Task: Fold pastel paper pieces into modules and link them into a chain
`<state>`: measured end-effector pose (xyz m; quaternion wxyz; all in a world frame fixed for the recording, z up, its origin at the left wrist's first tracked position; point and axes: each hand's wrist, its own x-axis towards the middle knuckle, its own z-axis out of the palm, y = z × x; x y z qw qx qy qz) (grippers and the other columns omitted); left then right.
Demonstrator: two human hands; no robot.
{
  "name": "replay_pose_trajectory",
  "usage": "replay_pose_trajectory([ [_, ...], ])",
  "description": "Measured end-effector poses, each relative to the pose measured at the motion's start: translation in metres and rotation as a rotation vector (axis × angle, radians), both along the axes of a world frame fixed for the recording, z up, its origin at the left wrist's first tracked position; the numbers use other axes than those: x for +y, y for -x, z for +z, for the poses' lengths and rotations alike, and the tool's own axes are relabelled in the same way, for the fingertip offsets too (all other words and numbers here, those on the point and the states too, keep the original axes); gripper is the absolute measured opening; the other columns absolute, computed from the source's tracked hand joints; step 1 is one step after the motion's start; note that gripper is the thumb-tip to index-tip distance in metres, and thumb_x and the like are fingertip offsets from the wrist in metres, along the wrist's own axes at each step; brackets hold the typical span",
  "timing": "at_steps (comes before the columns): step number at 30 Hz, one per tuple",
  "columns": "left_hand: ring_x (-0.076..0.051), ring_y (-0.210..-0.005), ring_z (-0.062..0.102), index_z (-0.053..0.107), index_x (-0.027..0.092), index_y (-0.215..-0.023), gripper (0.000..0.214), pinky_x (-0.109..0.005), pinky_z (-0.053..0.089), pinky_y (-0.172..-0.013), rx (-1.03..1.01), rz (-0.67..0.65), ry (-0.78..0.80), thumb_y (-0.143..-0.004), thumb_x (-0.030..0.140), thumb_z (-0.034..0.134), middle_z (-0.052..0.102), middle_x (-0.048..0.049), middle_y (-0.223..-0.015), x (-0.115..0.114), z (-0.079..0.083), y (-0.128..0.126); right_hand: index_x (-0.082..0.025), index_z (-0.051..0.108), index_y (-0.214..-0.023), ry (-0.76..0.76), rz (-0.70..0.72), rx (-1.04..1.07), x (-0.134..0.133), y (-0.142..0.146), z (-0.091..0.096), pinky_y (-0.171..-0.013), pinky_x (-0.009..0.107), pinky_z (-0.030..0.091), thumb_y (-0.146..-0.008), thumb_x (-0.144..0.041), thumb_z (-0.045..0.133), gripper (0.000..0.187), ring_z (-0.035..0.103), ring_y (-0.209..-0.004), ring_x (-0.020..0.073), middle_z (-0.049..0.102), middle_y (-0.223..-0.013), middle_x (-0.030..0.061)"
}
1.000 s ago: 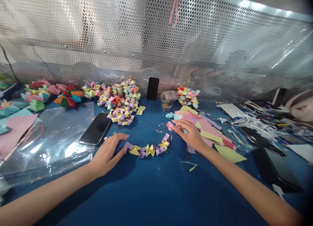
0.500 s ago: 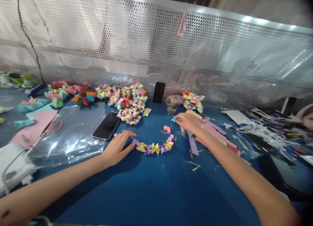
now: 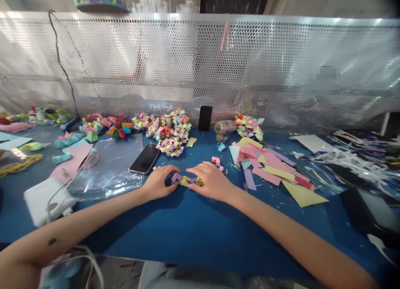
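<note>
A chain of folded purple and yellow paper pieces point(image 3: 185, 181) lies on the blue table in front of me. At its left end, the thumb and fingers of my left hand point(image 3: 160, 182) close round a purple piece. My right hand point(image 3: 210, 181) grips the chain from the right, its fingers covering much of that side. Just behind the right hand sits a small pink folded paper piece point(image 3: 215, 160). Farther back is a small blue folded piece point(image 3: 221, 147), apart from both hands.
Folded-paper clusters point(image 3: 171, 141) stand at the back, beside an upright phone point(image 3: 205, 118) and a tipped clear jar point(image 3: 225, 126). Another phone point(image 3: 144, 158) lies left, near a plastic sheet point(image 3: 109, 168). Coloured paper strips point(image 3: 268, 168) spread right. A white charger point(image 3: 46, 199) sits left.
My right hand has left the blue folded piece and come back to the chain. My left hand now closes on the chain's left end. The view has shifted, showing the table's front edge.
</note>
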<state>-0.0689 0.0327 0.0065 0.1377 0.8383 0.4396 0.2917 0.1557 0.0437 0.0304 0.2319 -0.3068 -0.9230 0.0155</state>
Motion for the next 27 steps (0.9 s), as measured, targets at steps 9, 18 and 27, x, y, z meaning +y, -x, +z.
replay_pose_trajectory([
  [9,-0.013,-0.078,0.057,0.06,0.018,-0.092,0.026,-0.026,0.047,-0.071,-0.701,0.131,0.347,-0.066,0.016,0.063,0.06,-0.0017,-0.094,0.002,0.041,0.005,-0.022,0.056,-0.093,0.085,-0.071,0.327,-0.008,0.02,0.006,-0.083,0.035,0.043,-0.079,-0.028,0.055,0.015,0.059,-0.086,0.0185,0.065,-0.091,0.0028],
  [18,-0.013,-0.076,0.063,0.051,0.015,-0.076,0.009,-0.029,0.054,-0.073,-1.034,0.086,0.763,-0.071,0.012,0.058,0.059,-0.0023,-0.075,-0.013,0.028,-0.053,-0.019,0.063,-0.09,0.305,-0.239,0.653,-0.011,-0.022,0.0,-0.068,0.029,0.049,-0.082,-0.035,0.049,0.022,0.061,-0.075,0.0161,0.065,-0.084,0.0045],
  [27,-0.01,-0.066,0.062,0.045,0.017,-0.073,0.014,-0.028,0.055,-0.071,-1.124,-0.022,0.849,-0.072,0.009,0.057,0.057,0.0021,-0.069,-0.013,0.015,-0.084,-0.019,0.07,-0.08,0.539,-0.335,0.755,-0.007,-0.03,-0.004,-0.054,0.027,0.043,-0.084,-0.059,0.038,0.052,0.054,-0.057,0.0132,0.059,-0.065,0.0018],
])
